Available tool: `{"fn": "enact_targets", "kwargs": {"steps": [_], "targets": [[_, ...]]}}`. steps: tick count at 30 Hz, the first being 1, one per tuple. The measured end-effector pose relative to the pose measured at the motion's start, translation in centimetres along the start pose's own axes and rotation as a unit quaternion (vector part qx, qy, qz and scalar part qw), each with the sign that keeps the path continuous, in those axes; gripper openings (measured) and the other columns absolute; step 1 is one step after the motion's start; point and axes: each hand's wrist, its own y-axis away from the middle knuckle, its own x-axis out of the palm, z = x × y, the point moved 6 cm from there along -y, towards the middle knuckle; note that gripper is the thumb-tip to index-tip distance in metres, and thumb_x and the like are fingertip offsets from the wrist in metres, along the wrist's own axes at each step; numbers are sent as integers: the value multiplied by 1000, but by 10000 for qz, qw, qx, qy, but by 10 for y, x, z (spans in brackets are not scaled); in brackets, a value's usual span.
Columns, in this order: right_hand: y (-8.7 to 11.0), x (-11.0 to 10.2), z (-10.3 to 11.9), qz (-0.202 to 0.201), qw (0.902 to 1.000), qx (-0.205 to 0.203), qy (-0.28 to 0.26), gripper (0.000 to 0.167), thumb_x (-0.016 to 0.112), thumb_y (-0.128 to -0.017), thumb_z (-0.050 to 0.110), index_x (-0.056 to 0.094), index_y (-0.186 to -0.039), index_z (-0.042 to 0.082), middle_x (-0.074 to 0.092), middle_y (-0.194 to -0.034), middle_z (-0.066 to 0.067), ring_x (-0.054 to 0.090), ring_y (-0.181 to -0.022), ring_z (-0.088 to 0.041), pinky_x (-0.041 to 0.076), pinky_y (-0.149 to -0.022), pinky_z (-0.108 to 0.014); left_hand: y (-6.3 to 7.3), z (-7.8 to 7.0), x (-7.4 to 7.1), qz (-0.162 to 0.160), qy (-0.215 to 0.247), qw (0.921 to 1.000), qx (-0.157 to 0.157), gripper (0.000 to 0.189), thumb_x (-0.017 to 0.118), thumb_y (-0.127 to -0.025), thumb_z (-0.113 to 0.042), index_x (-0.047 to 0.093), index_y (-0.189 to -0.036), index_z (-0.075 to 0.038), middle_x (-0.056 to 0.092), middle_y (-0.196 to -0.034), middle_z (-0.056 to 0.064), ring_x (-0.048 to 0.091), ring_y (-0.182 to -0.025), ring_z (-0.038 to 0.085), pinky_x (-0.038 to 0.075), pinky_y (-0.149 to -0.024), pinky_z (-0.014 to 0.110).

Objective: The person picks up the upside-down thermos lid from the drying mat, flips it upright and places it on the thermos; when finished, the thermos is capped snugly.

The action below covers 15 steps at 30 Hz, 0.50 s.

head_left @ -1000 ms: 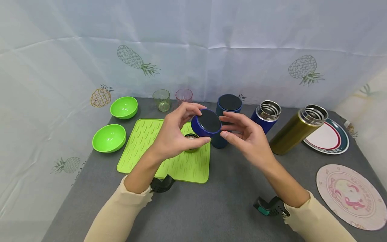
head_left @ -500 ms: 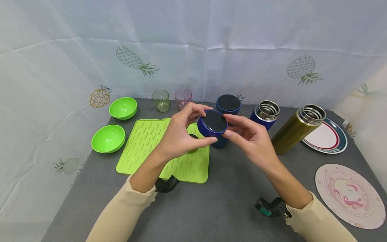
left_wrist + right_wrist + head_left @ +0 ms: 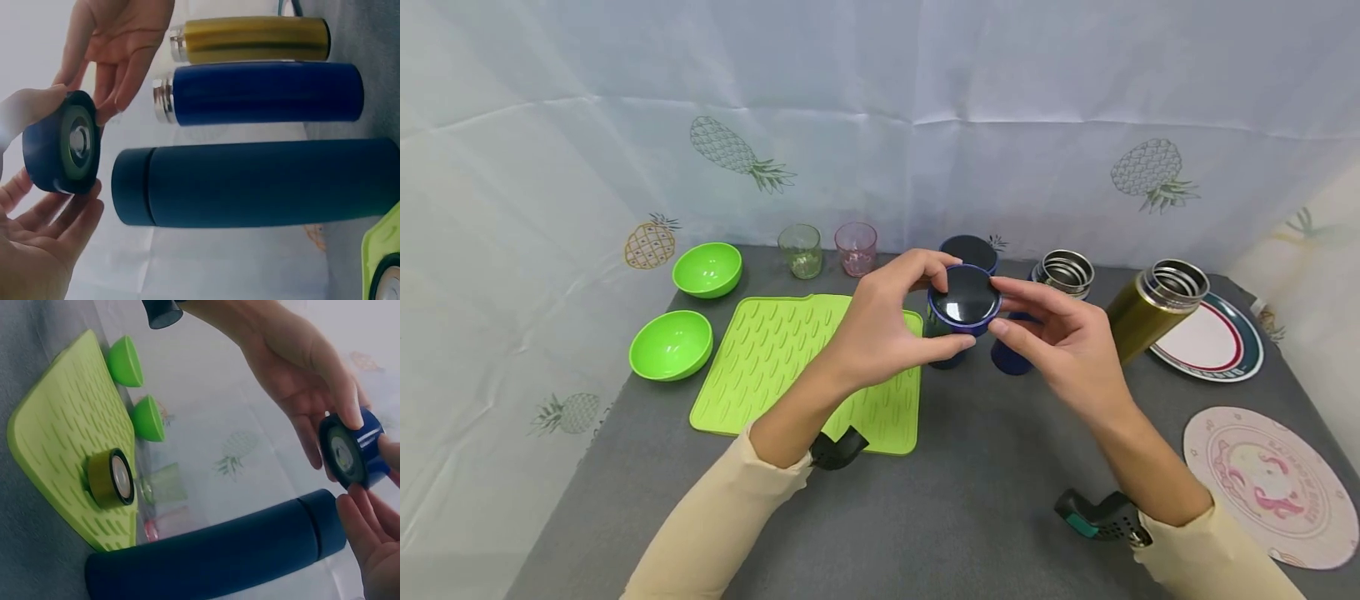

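Note:
Between my two hands, in the head view, a blue bottle lid (image 3: 964, 298) is held up with its dark top facing upward. My left hand (image 3: 880, 325) grips it from the left, thumb below and fingers at the far rim. From the right, the thumb and index finger of my right hand (image 3: 1067, 342) pinch its edge. The left wrist view shows the lid's round underside. Behind it stand a capped dark teal-blue bottle (image 3: 269, 181), an uncapped blue bottle (image 3: 269, 94) with a steel neck, and an uncapped gold bottle (image 3: 256, 39).
A green drying mat (image 3: 775, 358) lies left of centre, bearing a gold lid (image 3: 103, 480). Two green bowls (image 3: 670, 346) sit farther left. Green (image 3: 801, 252) and pink (image 3: 856, 250) glasses stand at the back. At right are a plate (image 3: 1247, 358) and a round pink mat (image 3: 1270, 487).
Both hands have moved right with the blue lid, which now overlaps the capped bottle in the head view. The right hand's fingers have closed in on the lid's edge.

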Motion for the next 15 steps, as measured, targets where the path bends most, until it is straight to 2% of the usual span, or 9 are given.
{"fn": "enact_targets", "kwargs": {"steps": [9, 15], "targets": [[-1, -19, 9, -206, 9991, -317, 172, 45, 69, -86, -15, 64, -130, -8, 74, -123, 2, 71, -110, -9, 57, -92, -17, -16, -3, 12, 47, 272, 9996, -36, 44, 90, -73, -13, 53, -96, -7, 69, -125, 8, 66, -120, 14, 54, -100, 19], [-1, -43, 12, -681, 9952, -558, 438, 46, 69, -85, -17, 64, -129, -8, 73, -127, -2, 69, -117, -11, 55, -95, -15, -23, -6, 14, 63, 235, 9996, -137, 44, 90, -74, -16, 53, -97, -8, 69, -126, 6, 65, -119, 12, 55, -98, 21]]}}
